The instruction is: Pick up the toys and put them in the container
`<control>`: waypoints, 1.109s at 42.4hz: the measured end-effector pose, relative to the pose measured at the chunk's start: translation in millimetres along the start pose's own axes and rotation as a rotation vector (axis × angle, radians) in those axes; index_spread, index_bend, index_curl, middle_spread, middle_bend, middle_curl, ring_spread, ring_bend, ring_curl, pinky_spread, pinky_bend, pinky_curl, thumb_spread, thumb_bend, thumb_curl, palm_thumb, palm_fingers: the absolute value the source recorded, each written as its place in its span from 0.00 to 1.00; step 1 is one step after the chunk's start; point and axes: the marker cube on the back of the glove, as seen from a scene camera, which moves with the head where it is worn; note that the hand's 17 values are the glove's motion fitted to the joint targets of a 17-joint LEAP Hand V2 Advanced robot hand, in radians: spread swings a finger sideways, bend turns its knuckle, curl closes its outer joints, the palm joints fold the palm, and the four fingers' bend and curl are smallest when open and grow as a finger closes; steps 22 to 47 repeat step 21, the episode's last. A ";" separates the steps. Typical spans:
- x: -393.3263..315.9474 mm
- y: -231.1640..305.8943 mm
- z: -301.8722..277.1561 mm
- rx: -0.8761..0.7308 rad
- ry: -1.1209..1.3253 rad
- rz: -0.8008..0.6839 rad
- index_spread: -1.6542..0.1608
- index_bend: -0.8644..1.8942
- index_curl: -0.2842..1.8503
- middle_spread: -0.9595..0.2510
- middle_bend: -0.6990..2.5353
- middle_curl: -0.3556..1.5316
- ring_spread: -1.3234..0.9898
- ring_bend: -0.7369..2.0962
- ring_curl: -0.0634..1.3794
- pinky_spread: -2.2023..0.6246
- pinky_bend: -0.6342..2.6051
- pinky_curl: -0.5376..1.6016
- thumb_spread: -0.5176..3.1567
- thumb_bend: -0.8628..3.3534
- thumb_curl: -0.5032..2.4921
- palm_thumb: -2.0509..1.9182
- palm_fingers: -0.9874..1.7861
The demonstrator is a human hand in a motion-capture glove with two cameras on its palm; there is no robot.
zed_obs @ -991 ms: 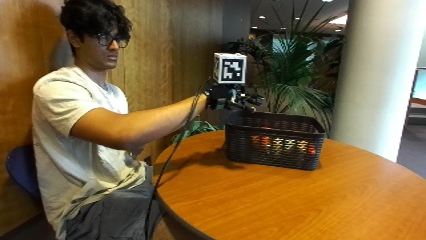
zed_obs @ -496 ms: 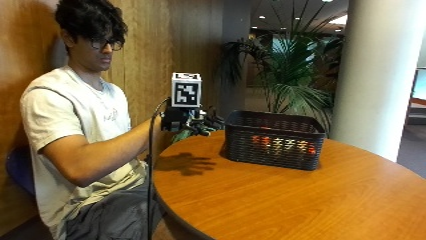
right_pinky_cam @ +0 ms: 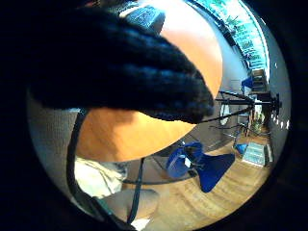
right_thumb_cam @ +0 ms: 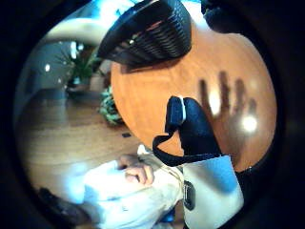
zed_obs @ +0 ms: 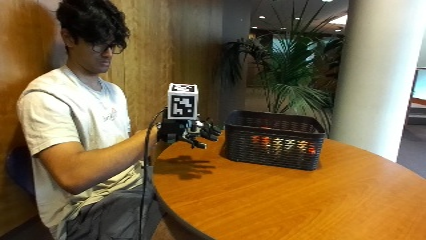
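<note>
Gloved right hand [zed_obs: 193, 132] hovers over table [zed_obs: 279, 200] beside basket [zed_obs: 274, 140], fingers spread, holding nothing; toys [zed_obs: 283, 145] lie inside basket, likely light, graspable around their bodies

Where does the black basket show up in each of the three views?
Outside view: black basket on the round wooden table, beyond the gloved right hand.
Thumb side palm view: basket at the table's far edge.
Little finger side palm view: a corner behind the glove.
Shared landmark: the table.
</note>
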 end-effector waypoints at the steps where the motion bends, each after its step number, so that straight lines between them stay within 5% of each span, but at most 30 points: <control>1: 0.1 -0.3 -0.1 0.000 -0.002 0.001 0.75 0.41 0.37 0.82 0.26 0.30 0.60 0.32 0.30 0.80 0.52 0.39 0.54 0.20 0.29 0.56 0.34; 47: -4.1 -1.2 -0.4 -0.006 -0.036 -0.001 0.75 0.42 0.38 0.82 0.26 0.31 0.60 0.33 0.28 0.81 0.51 0.39 0.54 0.20 0.29 0.56 0.34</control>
